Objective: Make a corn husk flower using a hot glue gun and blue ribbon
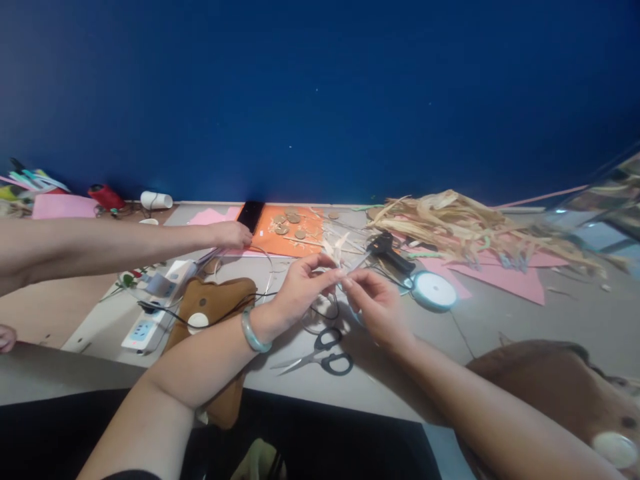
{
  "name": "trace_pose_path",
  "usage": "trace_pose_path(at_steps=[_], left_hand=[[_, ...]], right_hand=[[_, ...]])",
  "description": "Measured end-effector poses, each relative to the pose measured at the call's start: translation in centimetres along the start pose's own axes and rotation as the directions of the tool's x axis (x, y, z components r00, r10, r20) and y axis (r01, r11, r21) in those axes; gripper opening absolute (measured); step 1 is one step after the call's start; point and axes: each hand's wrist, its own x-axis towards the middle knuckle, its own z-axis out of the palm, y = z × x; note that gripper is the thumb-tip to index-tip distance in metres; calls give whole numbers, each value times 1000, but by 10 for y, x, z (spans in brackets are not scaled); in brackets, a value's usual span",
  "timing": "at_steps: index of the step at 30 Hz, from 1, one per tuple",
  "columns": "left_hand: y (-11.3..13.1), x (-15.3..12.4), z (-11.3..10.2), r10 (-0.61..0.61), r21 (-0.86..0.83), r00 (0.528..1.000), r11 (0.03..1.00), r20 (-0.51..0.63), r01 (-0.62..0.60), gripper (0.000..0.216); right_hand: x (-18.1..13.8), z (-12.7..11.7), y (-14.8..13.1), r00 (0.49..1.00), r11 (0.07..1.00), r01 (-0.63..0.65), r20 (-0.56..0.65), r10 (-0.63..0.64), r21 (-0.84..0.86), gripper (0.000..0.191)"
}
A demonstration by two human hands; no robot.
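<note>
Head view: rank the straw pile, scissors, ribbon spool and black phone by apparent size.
1. straw pile
2. scissors
3. ribbon spool and black phone: near alike; the phone lies farther back, so no ranking.

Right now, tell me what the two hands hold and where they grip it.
The left hand and right hand pinch a small pale husk piece at its lower end, fingertips meeting; its exact shape cannot be told.

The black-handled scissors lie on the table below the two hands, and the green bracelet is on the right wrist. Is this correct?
Not fully. The green bracelet is on the left wrist, not the right, as the head view shows. The black-handled scissors do lie on the table below the left hand and right hand.
</note>
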Motion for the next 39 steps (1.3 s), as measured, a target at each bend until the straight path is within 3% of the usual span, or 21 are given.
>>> trace_pose_path(at_steps=[23,39], left_hand=[[10,-5,7,-26,-51,997,998,-75,22,29],[2,-1,6,-22,-86,996,996,-90,14,33]], right_hand=[[0,0,-2,1000,1000,16,-23,-16,-5,25],[2,0,-2,999,999,30,-12,-31,-9,23]])
